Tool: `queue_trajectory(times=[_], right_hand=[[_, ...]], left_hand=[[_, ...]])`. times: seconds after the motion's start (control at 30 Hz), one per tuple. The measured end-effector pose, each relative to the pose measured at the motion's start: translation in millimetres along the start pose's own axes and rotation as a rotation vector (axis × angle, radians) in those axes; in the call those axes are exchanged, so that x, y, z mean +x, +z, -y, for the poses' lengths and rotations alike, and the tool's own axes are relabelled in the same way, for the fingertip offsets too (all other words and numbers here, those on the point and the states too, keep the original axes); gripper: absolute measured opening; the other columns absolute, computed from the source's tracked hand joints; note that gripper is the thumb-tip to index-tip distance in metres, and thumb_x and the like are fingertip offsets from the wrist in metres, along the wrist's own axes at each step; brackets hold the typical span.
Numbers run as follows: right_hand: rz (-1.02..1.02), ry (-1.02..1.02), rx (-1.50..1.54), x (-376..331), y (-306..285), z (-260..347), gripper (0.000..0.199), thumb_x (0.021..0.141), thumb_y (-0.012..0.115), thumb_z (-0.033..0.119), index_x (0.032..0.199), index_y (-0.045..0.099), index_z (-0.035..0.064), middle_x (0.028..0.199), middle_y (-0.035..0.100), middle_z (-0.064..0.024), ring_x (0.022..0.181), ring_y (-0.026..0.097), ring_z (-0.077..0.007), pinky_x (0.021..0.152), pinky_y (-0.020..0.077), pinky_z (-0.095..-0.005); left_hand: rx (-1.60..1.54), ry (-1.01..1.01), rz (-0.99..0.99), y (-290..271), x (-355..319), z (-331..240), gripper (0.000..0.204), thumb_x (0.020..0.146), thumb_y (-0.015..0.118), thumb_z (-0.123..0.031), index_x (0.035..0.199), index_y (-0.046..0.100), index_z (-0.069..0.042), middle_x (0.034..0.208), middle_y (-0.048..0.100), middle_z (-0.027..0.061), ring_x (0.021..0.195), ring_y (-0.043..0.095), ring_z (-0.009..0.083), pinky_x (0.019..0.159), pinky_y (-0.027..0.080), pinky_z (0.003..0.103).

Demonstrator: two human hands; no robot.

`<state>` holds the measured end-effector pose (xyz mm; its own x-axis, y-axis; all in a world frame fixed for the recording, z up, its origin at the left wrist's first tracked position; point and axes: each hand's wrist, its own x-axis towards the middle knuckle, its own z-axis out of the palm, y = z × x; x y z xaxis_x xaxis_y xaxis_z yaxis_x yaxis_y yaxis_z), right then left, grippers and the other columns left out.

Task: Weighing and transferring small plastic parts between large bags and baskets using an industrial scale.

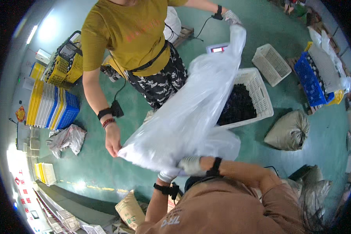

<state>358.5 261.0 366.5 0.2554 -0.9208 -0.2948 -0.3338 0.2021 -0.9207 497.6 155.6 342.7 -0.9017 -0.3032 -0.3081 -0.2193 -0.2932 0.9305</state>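
Observation:
A large translucent white plastic bag (179, 113) is stretched across the middle of the view. My right hand (191, 165), in a pale glove, is closed on its near edge. My left hand (167, 176), also gloved, grips the same edge just to the left, its fingers partly hidden by the plastic. Facing me, a co-worker in a mustard shirt (124, 35) pinches the bag's left corner with a bare hand (113, 143). The co-worker's other hand, a gloved hand (233, 17), holds the far end up high.
Right of the bag, a white crate (264, 103) holds dark pieces, partly covered by the plastic. Another white crate (275, 74), a tied sack (288, 130) and a blue crate (310, 80) stand farther right. Stacked crates (46, 103) and a crumpled bag (68, 138) lie left.

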Motion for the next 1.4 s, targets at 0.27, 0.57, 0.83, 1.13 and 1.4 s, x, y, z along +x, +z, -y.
queue_trajectory(times=[0.27, 0.57, 0.83, 1.13, 1.4], right_hand=[[0.259, 0.029, -0.487, 65.5, 112.8, 35.1, 0.026, 0.076, 0.058, 0.018, 0.097, 0.065, 0.0042, 0.097, 0.066, -0.0142, 0.092, 0.061, -0.0329, 0.082, 0.0477, -0.0392], [0.174, 0.243, -0.510, 40.7, 96.7, 16.5, 0.029, 0.076, 0.055, 0.021, 0.099, 0.066, 0.0071, 0.096, 0.065, -0.0177, 0.091, 0.061, -0.0355, 0.079, 0.0478, -0.0430], [-0.167, 0.534, -0.271, -33.3, 61.3, -77.7, 0.035, 0.081, 0.049, 0.030, 0.097, 0.065, 0.0037, 0.096, 0.063, -0.0231, 0.096, 0.059, -0.0374, 0.082, 0.0462, -0.0430], [-0.040, 0.869, -0.235, -67.7, 80.1, -184.4, 0.039, 0.082, 0.051, 0.030, 0.109, 0.061, 0.0042, 0.111, 0.060, -0.0215, 0.105, 0.056, -0.0372, 0.088, 0.0453, -0.0404], [-0.060, 0.573, -0.181, 90.0, 39.0, -207.2, 0.041, 0.079, 0.060, 0.027, 0.114, 0.058, 0.0069, 0.111, 0.060, -0.0196, 0.105, 0.056, -0.0356, 0.090, 0.0450, -0.0405]], left_hand=[[-0.173, -0.112, -0.556, -120.9, -150.4, 101.2, 0.064, 0.069, 0.067, -0.022, 0.126, 0.046, -0.003, 0.119, 0.054, 0.0088, 0.110, 0.049, 0.0221, 0.099, 0.038, 0.037], [-0.429, -0.237, -1.078, -208.6, -307.9, 241.8, 0.053, 0.080, 0.052, -0.028, 0.127, 0.047, -0.005, 0.122, 0.054, 0.0090, 0.111, 0.049, 0.0239, 0.100, 0.037, 0.039], [-0.676, -0.350, -1.308, -222.7, -408.4, 305.8, 0.047, 0.089, 0.038, -0.033, 0.127, 0.048, -0.007, 0.124, 0.053, 0.0092, 0.112, 0.049, 0.0255, 0.100, 0.037, 0.041], [0.781, -0.730, -0.930, -227.7, -434.5, 294.5, 0.027, 0.090, 0.044, -0.020, 0.108, 0.057, -0.005, 0.108, 0.063, 0.0061, 0.100, 0.057, 0.0200, 0.087, 0.044, 0.033], [0.428, -0.564, -1.626, -149.2, -459.6, 220.6, 0.015, 0.089, 0.047, -0.006, 0.093, 0.060, 0.001, 0.081, 0.061, 0.0031, 0.071, 0.051, 0.0098, 0.061, 0.041, 0.023]])
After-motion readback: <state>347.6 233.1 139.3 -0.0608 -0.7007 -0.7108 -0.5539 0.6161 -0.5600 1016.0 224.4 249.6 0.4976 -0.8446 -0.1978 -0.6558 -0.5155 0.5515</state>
